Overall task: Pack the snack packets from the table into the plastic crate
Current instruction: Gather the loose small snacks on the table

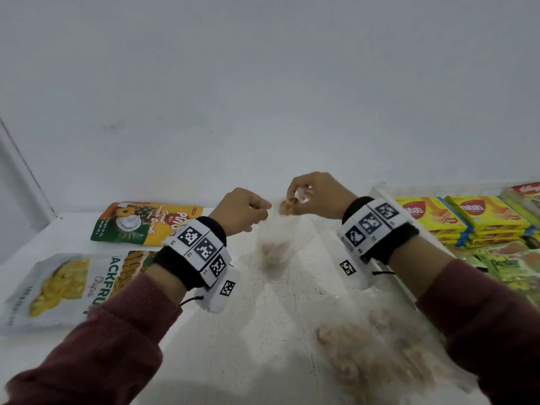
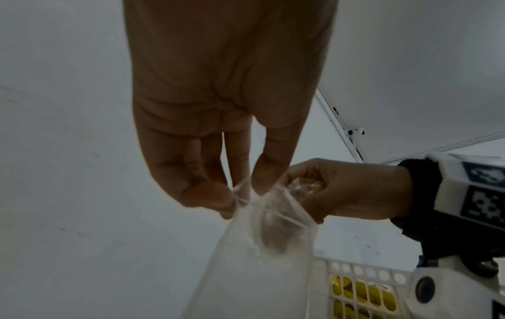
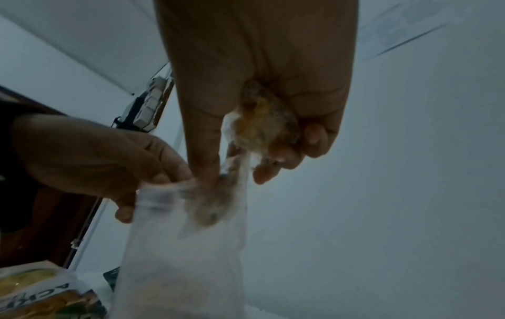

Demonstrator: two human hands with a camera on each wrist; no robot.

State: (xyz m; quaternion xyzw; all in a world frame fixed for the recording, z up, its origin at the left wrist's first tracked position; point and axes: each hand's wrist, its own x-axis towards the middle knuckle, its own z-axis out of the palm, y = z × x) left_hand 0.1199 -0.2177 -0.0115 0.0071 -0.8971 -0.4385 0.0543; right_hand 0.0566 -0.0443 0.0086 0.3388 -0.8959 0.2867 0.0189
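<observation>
The left hand (image 1: 244,210) is pinching one edge of the clear bag (image 1: 274,244) hanging between the hands, while the right hand (image 1: 315,197), curled around snack pieces (image 3: 262,120), should be releasing them slowly over the mouth, beside the plastic crate (image 2: 363,272).

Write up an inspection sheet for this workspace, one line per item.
Surface: white table, bare in the middle.
Job's things: jackfruit chips bag and pineapple biscuit pouch lie flat on the table; yellow wafer packs stacked in the white crate.
Clutter: clear bag of pale snacks, blurred.
Grippers: left hand pinches the rim of the clear plastic bag; right hand pinches the opposite rim, clutching snack pieces.
Cables: thin black cords at both wrist units.
Surroundings: plain white wall.
</observation>
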